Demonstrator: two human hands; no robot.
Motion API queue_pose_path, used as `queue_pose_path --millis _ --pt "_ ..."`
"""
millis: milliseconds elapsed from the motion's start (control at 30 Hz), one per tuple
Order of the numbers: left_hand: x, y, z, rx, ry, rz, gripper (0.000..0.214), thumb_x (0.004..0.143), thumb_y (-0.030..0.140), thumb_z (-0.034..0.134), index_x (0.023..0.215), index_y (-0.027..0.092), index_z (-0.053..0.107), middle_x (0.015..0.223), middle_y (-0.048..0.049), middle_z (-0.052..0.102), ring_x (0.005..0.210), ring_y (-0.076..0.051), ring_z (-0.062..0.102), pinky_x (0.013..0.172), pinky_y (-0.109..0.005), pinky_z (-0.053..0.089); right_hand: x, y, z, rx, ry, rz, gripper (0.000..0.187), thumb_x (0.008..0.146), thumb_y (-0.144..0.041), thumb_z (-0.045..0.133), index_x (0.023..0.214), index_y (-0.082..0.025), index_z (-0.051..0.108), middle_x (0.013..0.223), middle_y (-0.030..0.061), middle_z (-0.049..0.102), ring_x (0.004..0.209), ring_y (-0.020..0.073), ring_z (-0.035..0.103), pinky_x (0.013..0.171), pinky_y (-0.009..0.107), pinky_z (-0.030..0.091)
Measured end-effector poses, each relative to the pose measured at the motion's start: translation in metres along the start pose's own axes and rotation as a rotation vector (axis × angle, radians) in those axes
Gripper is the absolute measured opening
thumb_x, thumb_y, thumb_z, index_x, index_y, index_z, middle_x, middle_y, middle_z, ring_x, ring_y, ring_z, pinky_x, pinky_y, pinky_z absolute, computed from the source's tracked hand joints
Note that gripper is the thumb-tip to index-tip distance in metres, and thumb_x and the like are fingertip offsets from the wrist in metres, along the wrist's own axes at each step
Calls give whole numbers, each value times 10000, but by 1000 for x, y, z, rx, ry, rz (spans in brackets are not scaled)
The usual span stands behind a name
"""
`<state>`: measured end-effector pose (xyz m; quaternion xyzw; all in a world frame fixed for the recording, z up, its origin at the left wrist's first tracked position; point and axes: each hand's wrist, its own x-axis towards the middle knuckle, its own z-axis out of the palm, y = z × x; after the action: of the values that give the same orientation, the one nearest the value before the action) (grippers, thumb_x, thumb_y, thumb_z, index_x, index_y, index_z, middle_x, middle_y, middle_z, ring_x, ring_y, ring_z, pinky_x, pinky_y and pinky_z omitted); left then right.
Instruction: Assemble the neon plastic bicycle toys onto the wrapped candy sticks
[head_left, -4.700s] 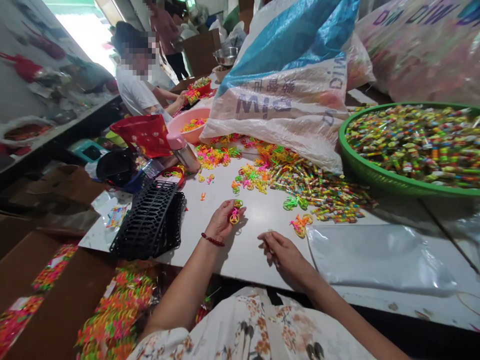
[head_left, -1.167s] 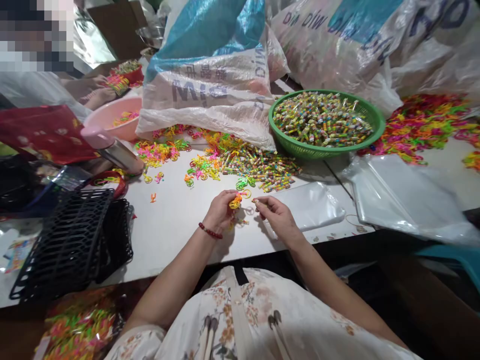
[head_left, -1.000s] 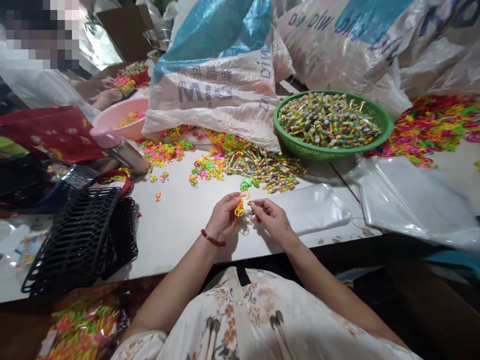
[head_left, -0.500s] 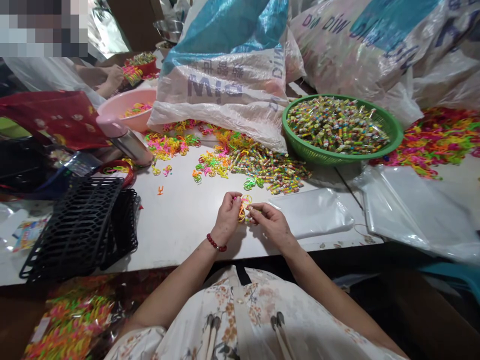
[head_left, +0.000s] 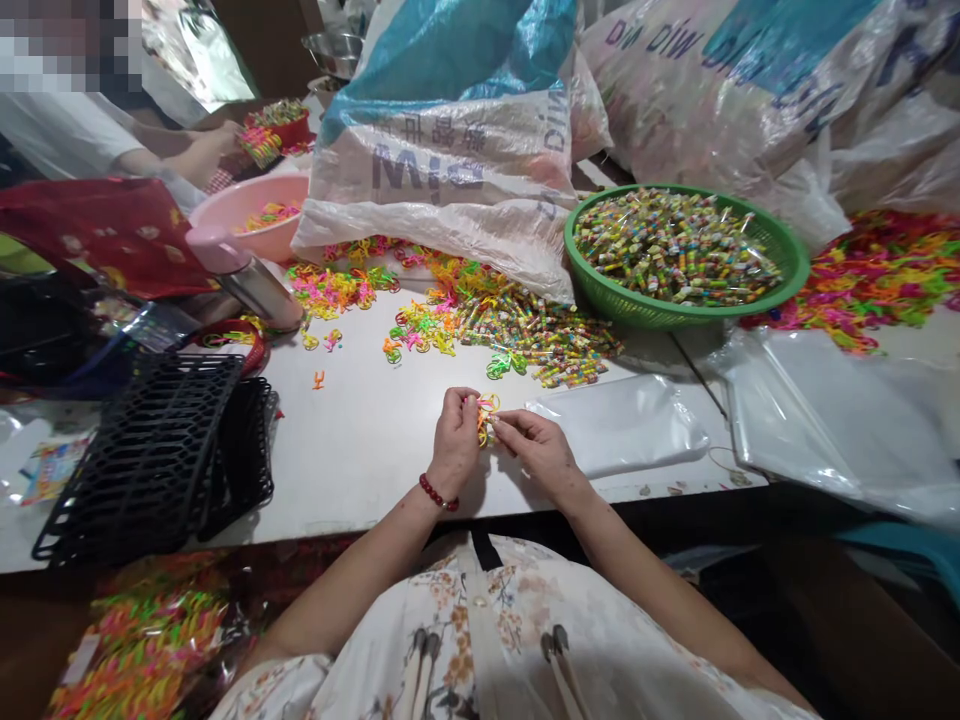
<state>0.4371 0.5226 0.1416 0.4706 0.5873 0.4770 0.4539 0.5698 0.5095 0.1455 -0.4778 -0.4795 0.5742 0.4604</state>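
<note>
Over the front of the white table, my left hand (head_left: 454,436), with a dark red bead bracelet at its wrist, is closed on a bunch of small colourful plastic toys (head_left: 484,428). My right hand (head_left: 538,446) pinches at the right side of that bunch, thumb against fingers. What lies between its fingertips is too small to make out. Just beyond the hands lie a green plastic toy cluster (head_left: 506,364) and a heap of small wrapped candy rolls (head_left: 536,335). More loose plastic toys (head_left: 426,332) are spread left of the heap.
A green basket (head_left: 574,270) full of candy rolls stands behind right, near printed woven sacks (head_left: 450,160). Clear plastic bags (head_left: 630,425) lie to the right. Black plastic racks (head_left: 150,440), a steel flask (head_left: 266,290) and a pink basin (head_left: 289,240) stand left. A co-worker's hand (head_left: 217,150) is far left.
My right fingertips have come slightly left, closer against the bunch in my left hand. The co-worker at far left has shifted, with more of a white sleeve showing. The view has moved a little.
</note>
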Motion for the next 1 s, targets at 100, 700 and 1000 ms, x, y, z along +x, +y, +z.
queue_pose_path --millis 100,700,1000 --pt "0 1 -5 57 22 17 154 949 329 422 899 209 504 787 9 534 691 -127 514 645 -243 426 -4 1 4 -116 -56 -142 221 836 -399 666 945 -223 746 856 23 718 769 170 629 722 298 490" --pt "76 7 -75 461 150 27 213 847 354 550 809 172 654 839 -54 629 773 -181 568 781 -326 464 113 -6 -43 -1467 -31 -343 210 892 -96 492 1010 -111 667 1013 174 632 967 274 556 856 363 428" --pt "63 -1 -51 19 -198 -4 314 775 464 679 839 157 671 790 -35 657 742 -149 588 704 -266 458 76 3 18 -910 -167 -517 221 922 -179 521 1119 -185 622 955 59 632 887 175 578 830 282 461"
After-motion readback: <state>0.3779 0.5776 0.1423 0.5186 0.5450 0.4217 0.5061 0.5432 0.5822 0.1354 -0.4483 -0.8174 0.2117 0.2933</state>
